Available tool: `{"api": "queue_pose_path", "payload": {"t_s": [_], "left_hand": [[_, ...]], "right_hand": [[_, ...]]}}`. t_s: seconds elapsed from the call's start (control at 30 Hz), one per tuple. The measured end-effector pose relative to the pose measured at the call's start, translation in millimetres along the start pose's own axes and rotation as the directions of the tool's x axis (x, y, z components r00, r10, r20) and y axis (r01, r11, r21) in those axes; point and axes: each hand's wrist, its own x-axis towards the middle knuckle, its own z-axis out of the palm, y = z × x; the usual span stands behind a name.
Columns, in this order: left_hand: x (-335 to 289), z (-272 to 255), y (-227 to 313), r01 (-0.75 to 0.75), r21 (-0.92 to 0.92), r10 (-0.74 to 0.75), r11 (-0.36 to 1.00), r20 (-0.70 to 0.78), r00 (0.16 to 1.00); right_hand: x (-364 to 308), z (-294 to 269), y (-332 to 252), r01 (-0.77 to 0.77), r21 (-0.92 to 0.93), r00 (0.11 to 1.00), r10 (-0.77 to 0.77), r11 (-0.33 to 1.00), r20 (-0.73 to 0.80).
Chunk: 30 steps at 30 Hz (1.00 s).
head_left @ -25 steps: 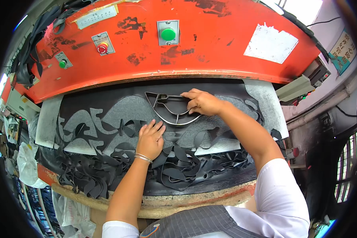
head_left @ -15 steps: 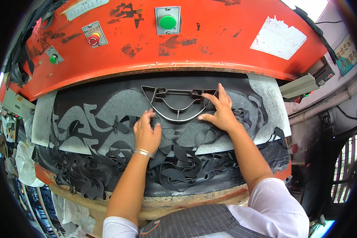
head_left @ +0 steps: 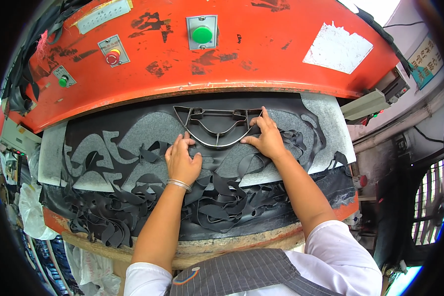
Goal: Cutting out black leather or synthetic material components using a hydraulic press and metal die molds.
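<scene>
A half-moon metal cutting die (head_left: 218, 145) lies on dark sheet material (head_left: 128, 104), its straight side toward the machine. My right hand (head_left: 267, 139) grips the die's right end, with the thumb at the curved edge and the fingers by the upper corner. At the lower left of the curve is my left hand (head_left: 183, 160), its fingertips against or just beside the rim and its thumb held apart. Cut-out openings in the dark sheet show a grey, fuzzy layer (head_left: 153, 129) beneath.
Dark curled offcuts (head_left: 222, 204) pile along the near edge. Behind the die stands an orange machine beam (head_left: 261, 59) with a green button (head_left: 202, 34) and a red knob (head_left: 113, 57). A white board (head_left: 52, 153) shows at the left, and a grey bracket (head_left: 364, 106) juts out at right.
The whole view has shifted slightly. My left fingertips have come closer to the die's curved edge. My right hand keeps its place at the die's right end, the fingers drawn in a little.
</scene>
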Motion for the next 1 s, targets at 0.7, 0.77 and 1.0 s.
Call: {"api": "queue_pose_path", "payload": {"t_s": [0.7, 0.77, 1.0], "left_hand": [[35.9, -246.8, -177.5, 0.097, -0.137, -0.165, 0.986, -0.889, 0.427], [28.3, -261.0, -188.0, 0.053, -0.098, -0.111, 0.994, -0.837, 0.536], [-67.4, -271.8, -152.4, 0.015, -0.255, -0.145, 0.967, -0.500, 0.854]], "right_hand": [[32.2, -27.2, -223.2, 0.121, 0.161, 0.934, -0.058, 0.979, -0.352], [26.0, -19.6, -226.7, 0.194, 0.109, 0.858, -0.115, 0.975, -0.501], [-50.8, -11.0, -210.3, 0.197, 0.096, 0.929, -0.155, 0.976, -0.336]]}}
